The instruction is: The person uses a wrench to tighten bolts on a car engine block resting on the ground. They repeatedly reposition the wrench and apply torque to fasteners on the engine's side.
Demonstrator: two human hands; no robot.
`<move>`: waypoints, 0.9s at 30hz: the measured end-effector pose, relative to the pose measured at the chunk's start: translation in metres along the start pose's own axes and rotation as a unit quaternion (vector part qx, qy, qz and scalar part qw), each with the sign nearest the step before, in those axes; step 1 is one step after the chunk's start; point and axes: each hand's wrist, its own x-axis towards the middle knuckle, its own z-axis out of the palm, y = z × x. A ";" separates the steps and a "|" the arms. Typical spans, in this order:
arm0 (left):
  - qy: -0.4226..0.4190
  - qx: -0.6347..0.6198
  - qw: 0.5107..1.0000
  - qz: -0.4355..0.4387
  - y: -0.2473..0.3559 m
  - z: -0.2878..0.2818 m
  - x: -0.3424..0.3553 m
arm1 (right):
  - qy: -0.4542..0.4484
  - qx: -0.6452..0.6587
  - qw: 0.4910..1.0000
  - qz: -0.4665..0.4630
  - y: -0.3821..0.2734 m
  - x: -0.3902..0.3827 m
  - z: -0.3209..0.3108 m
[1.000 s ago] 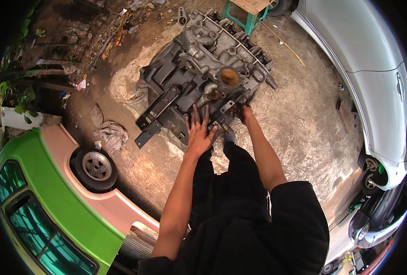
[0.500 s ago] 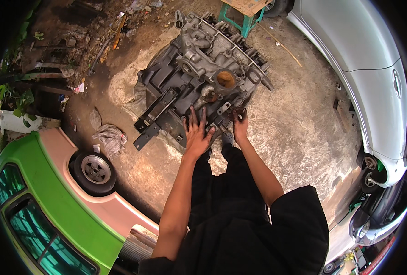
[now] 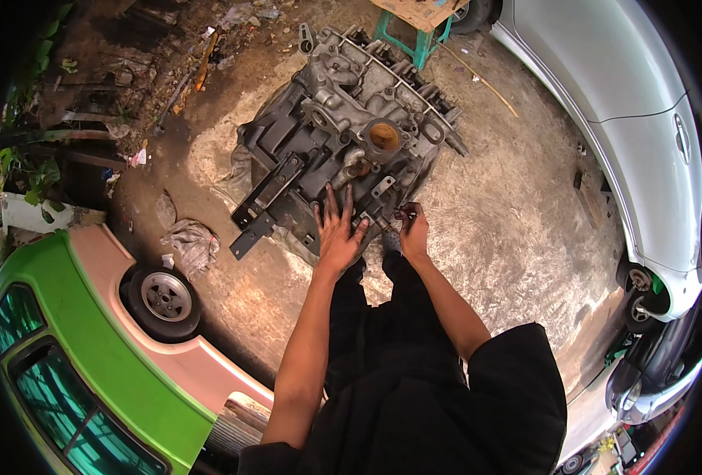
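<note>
Engine set on concrete floor, both hands at its near side

A metal manifold with a round, rust-coloured opening is carried on top; a black bracket is seen at its near left. The left hand is laid on the dark near side, its grip apart, fingers spread. The right hand is curled beside the near right edge; whether its grip is clamped on anything cannot be told. Farther out, a crumpled sack is seen, flanked by a green-and-pink car. Beyond the engine, a green stool is placed; a silver car is parked to the right.
</note>
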 end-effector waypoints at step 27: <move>-0.011 -0.008 1.000 -0.015 0.002 -0.002 0.001 | -0.016 0.393 0.838 0.378 0.080 0.106 0.013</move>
